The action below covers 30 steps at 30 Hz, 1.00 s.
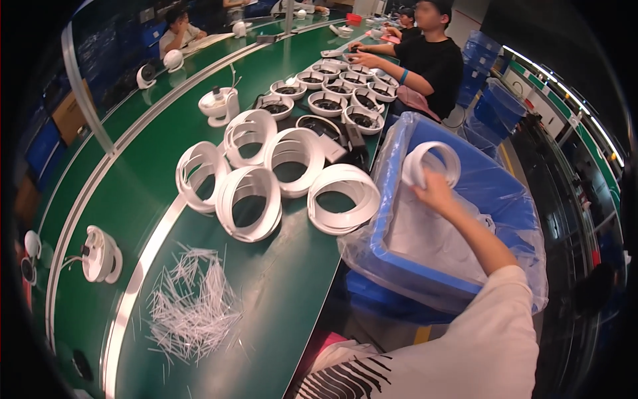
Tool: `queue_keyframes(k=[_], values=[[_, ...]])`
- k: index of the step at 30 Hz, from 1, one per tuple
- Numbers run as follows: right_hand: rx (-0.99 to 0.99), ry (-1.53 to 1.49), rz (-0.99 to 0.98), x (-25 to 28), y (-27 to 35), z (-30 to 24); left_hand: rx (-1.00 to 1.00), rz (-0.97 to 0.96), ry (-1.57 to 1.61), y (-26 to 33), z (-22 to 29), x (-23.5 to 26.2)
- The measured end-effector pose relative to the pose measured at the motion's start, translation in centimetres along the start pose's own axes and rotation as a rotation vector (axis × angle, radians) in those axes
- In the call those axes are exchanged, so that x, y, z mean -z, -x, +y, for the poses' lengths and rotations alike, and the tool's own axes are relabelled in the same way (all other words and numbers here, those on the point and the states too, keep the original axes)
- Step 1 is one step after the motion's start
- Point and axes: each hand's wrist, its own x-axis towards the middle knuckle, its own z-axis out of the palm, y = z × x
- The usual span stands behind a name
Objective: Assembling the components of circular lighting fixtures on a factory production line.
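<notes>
My right hand (436,190) reaches over a blue bin to my right, fingers closed on the near side of a white plastic ring (450,159). It may be a nested pair; I cannot tell. The blue bin (488,181) has a clear plastic liner (425,229) draped over its rim. Left of the bin, several stacks of white rings (248,219) stand on the green table (279,299). A loose heap of thin, whitish plastic strips (193,312) lies on the near part of the table. My left hand is out of view.
Beyond the stacks, several round white housings with black insides (327,103) crowd the table's edge. White devices (101,256) ride the green conveyor (156,143) at left. A co-worker in black (435,63) works ahead of me. More blue bins (495,106) stand behind the lined one.
</notes>
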Motion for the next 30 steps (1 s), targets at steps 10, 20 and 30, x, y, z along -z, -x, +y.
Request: queue_keyframes(k=[10,20,30], values=[[-0.066,-1.324,0.247,14.6,14.0,-16.9,0.216,-0.132,0.085,0.4,4.2,-0.7],[-0.651,-2.629,-0.629,-3.7,12.6,-23.2,0.203,-0.01,0.183,3.5,0.7,-3.4],[-0.391,-2.16,-0.142,-4.1,12.4,-24.4,0.103,0.155,0.239,0.7,5.1,-0.6]])
